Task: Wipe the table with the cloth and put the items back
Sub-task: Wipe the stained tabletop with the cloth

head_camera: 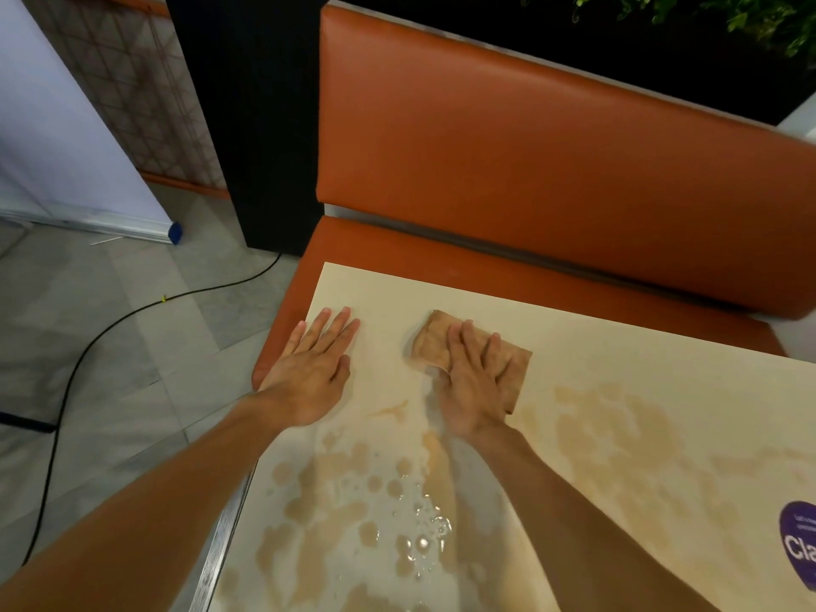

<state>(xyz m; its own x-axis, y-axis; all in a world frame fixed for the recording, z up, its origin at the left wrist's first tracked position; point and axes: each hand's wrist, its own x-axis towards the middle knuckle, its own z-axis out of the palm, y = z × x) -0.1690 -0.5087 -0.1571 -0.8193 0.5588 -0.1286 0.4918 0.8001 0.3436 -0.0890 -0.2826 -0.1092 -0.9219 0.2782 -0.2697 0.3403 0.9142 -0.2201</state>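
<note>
A folded tan cloth (435,342) lies near the far edge of the cream table (618,346). My right hand (472,382) presses flat on top of it, fingers spread, and covers its middle. My left hand (315,368) rests flat and empty on the table's far left corner, a hand's width left of the cloth. Brownish wet patches and small puddles (397,514) spread over the near and right parts of the table top. No other items are visible on the table.
An orange upholstered bench (530,170) runs along the table's far side. A purple sticker (801,549) sits at the table's right edge. A black cable (88,346) crosses the tiled floor on the left. Green plants (706,11) hang at the top right.
</note>
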